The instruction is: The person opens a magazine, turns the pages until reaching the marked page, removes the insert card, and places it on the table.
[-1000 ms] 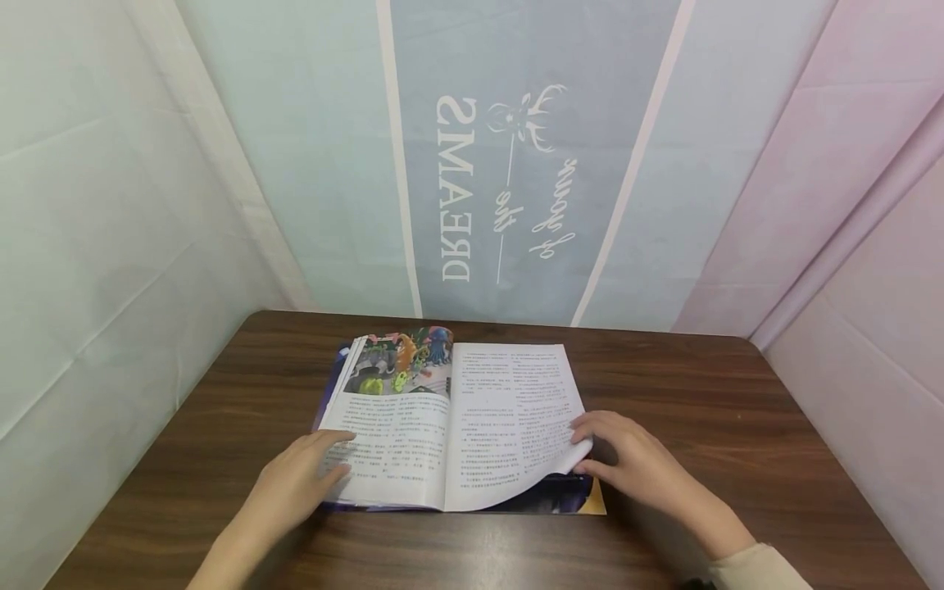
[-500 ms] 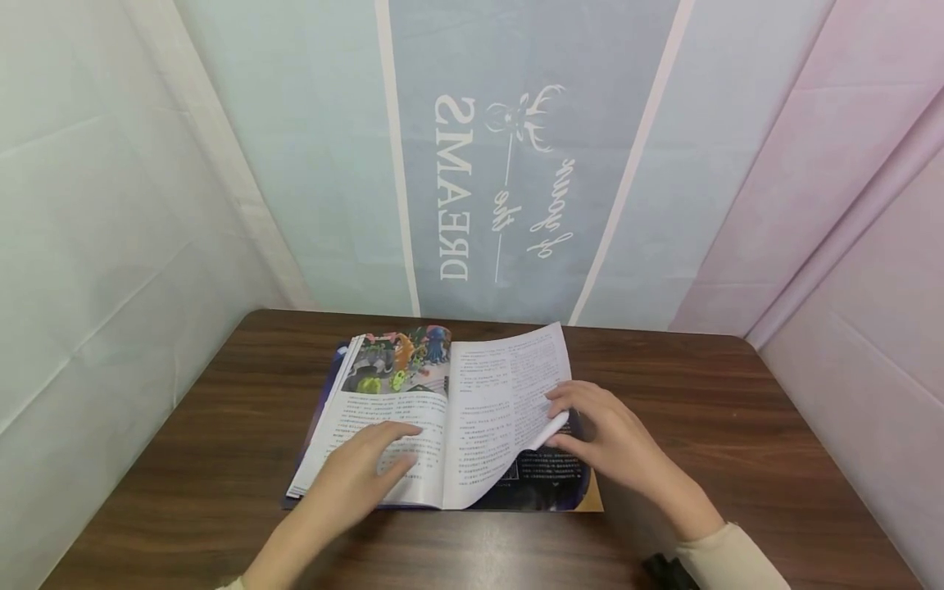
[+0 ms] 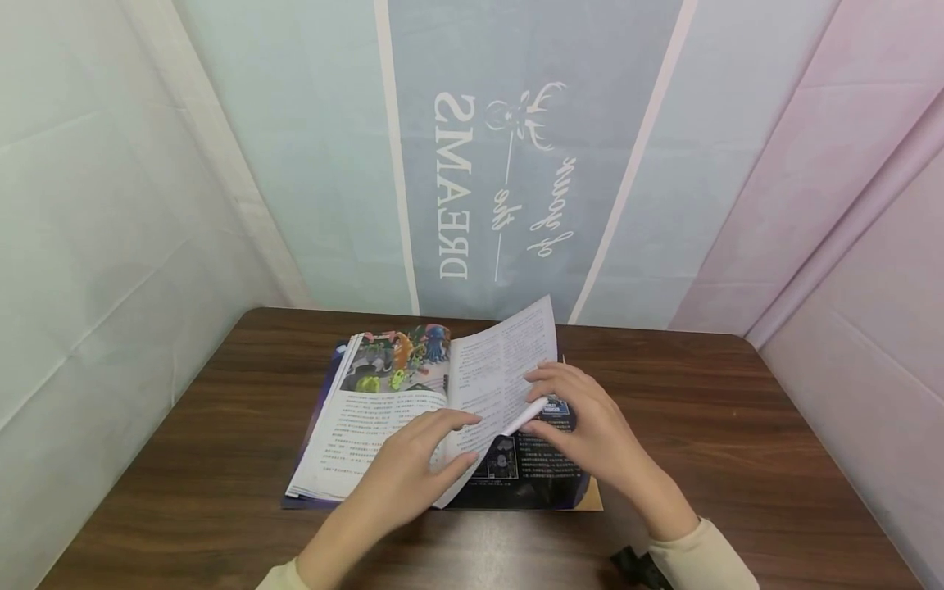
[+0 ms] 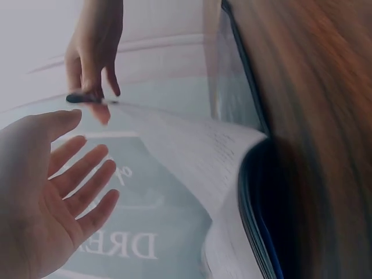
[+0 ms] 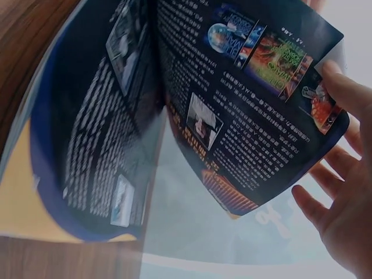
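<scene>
An open magazine [image 3: 347, 447] lies on the table, text and a colour picture on its left page. My right hand [image 3: 597, 426] pinches the outer edge of the right-hand page [image 3: 490, 369] between thumb and fingers, and the page curves up off the spread. Its underside [image 5: 250, 116] is dark with small pictures in the right wrist view. Below it shows another dark page [image 3: 542, 463]. Over the lower middle of the magazine, my left hand [image 3: 413, 467] has its fingers spread and bent loosely. In the left wrist view a gap separates that hand [image 4: 52, 197] from the lifted page [image 4: 192, 151].
The brown wooden table [image 3: 723, 426] extends to both sides of the magazine. Behind it hangs a pale blue cloth [image 3: 332, 164] with mirrored lettering, and light cloth walls stand left and right. A black object [image 3: 637, 567] sits by the right sleeve.
My right hand has drawn the page edge up and leftward, uncovering more of the dark page below. My left hand has moved right from the magazine's left edge to near the middle.
</scene>
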`<action>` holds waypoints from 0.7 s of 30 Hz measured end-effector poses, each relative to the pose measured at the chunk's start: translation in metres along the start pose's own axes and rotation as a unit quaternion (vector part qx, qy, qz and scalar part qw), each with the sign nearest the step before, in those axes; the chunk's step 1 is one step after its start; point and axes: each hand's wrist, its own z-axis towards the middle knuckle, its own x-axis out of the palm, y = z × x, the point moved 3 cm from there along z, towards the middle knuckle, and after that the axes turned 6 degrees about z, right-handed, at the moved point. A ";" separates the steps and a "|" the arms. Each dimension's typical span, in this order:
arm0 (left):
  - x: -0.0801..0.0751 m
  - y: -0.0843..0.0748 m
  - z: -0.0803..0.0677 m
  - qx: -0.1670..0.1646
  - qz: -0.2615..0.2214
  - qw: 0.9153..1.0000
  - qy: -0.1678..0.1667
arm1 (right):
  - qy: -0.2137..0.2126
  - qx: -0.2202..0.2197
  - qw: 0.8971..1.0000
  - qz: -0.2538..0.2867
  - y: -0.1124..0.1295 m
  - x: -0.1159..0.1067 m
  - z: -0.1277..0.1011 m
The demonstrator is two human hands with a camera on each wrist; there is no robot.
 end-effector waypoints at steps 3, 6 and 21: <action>0.000 -0.007 0.004 0.019 0.001 1.000 -0.010 | -0.002 0.003 1.000 0.000 0.004 0.002 0.004; 0.001 -0.012 0.007 0.036 0.006 0.999 -0.015 | -0.004 0.004 1.000 0.002 0.008 0.004 0.007; 0.005 -0.010 0.009 0.022 0.015 0.996 -0.088 | -0.053 -0.013 0.997 0.056 0.014 0.005 0.010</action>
